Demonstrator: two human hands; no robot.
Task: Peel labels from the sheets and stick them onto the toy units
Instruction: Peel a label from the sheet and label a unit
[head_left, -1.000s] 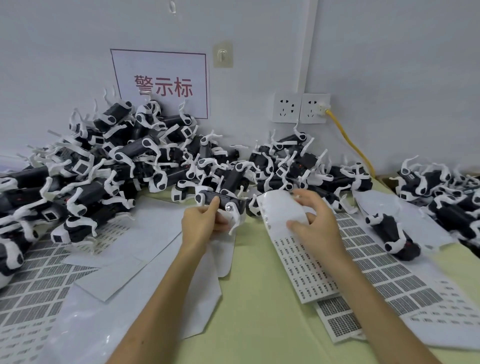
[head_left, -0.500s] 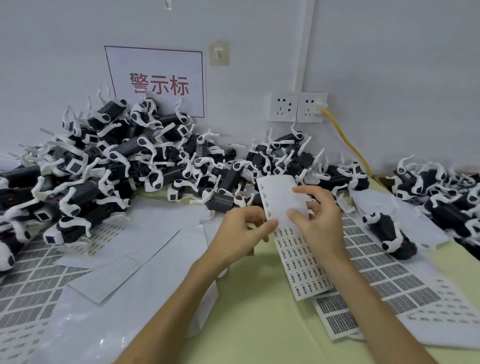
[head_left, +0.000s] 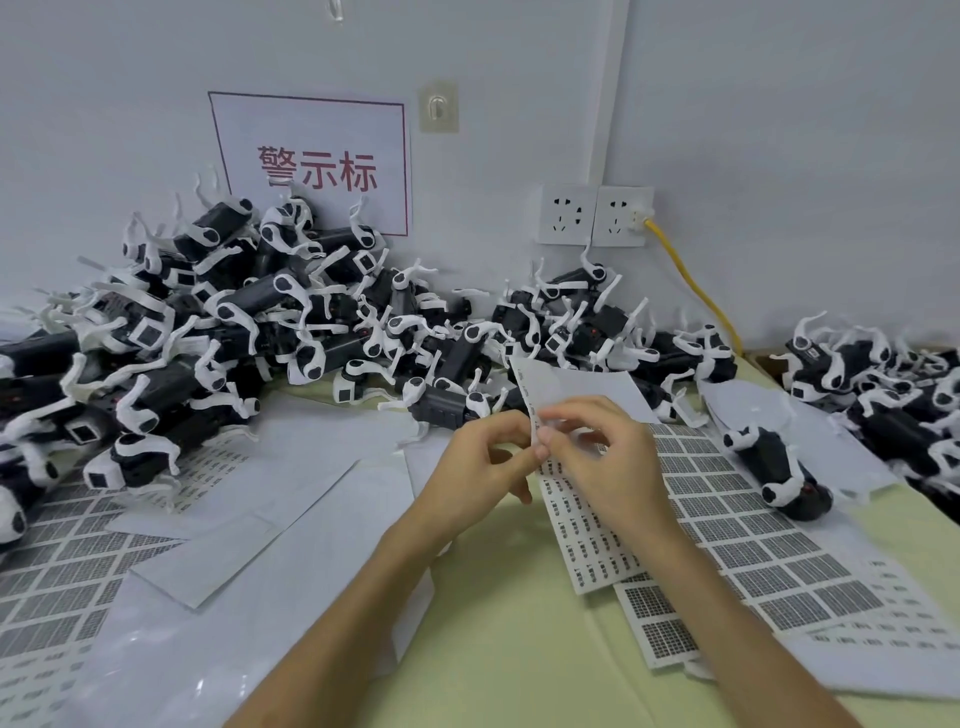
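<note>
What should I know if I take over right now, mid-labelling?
Left hand: fingers pinch the left edge of the sheet.
Right hand: grips the same sheet, whose top is lifted and curled.
I cannot tell whether a label is already free.
The nearest toy lies just beyond the hands, untouched. The big pile is at the left.
Done: the sheet's upper part is mostly bare. Which toys are labelled cannot be told.
Left: peel a label, stick it on a toy, repeat.
</note>
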